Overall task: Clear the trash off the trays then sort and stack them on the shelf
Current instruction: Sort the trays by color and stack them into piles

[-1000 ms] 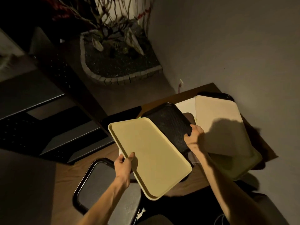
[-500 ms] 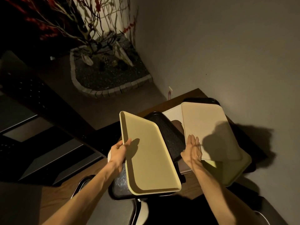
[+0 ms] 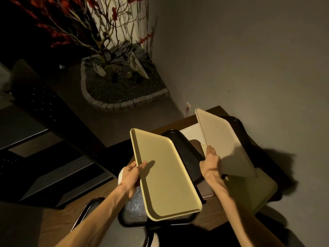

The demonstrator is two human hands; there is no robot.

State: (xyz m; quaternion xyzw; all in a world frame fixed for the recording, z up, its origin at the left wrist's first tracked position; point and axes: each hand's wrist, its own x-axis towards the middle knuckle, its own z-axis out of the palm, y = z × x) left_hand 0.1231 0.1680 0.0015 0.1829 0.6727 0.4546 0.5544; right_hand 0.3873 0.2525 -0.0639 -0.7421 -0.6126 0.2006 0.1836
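I see a brown wooden table (image 3: 216, 213) set against the wall, crowded with trays. A black textured tray (image 3: 187, 154) lies toward its middle, a white tray (image 3: 191, 134) behind it, an olive-green tray (image 3: 256, 191) at the right edge, and a dark grey tray (image 3: 132, 211) nearest me. How they overlap underneath I cannot tell.

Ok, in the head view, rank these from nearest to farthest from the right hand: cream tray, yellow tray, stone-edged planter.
1. cream tray: gripped by the right hand, tilted up.
2. yellow tray: to its left, held by the left hand.
3. stone-edged planter: far back on the floor.
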